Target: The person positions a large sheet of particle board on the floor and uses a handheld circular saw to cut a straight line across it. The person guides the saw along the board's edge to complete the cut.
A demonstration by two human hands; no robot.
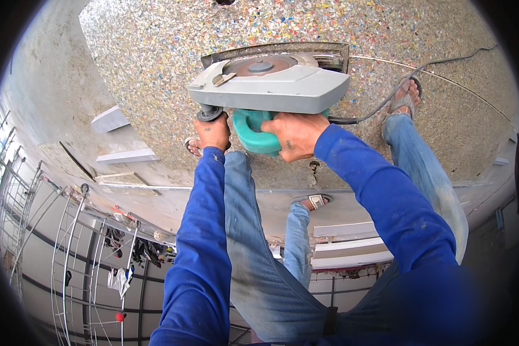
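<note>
A circular saw (pixel 271 95) with a grey blade guard rests on a large speckled board (pixel 150 75). Its dark base plate (pixel 282 47) lies against the board, and the round blade shows partly under the guard. My left hand (pixel 214 133) is closed around the black knob handle at the saw's left. Wrapped round the green rear handle (pixel 249 134) is my right hand (pixel 297 135); some of its fingers are hidden. A thin pale cut line (pixel 412 63) runs from the base plate toward the right across the board.
The saw's black cord (pixel 380 104) trails right, past my sandaled foot (pixel 406 98). Grey-white offcuts (pixel 109 120) lie on the floor at left. Another person's leg (pixel 297 236) stands behind me, near stacked pale boards (pixel 352 252). Metal scaffolding (pixel 69 248) is at lower left.
</note>
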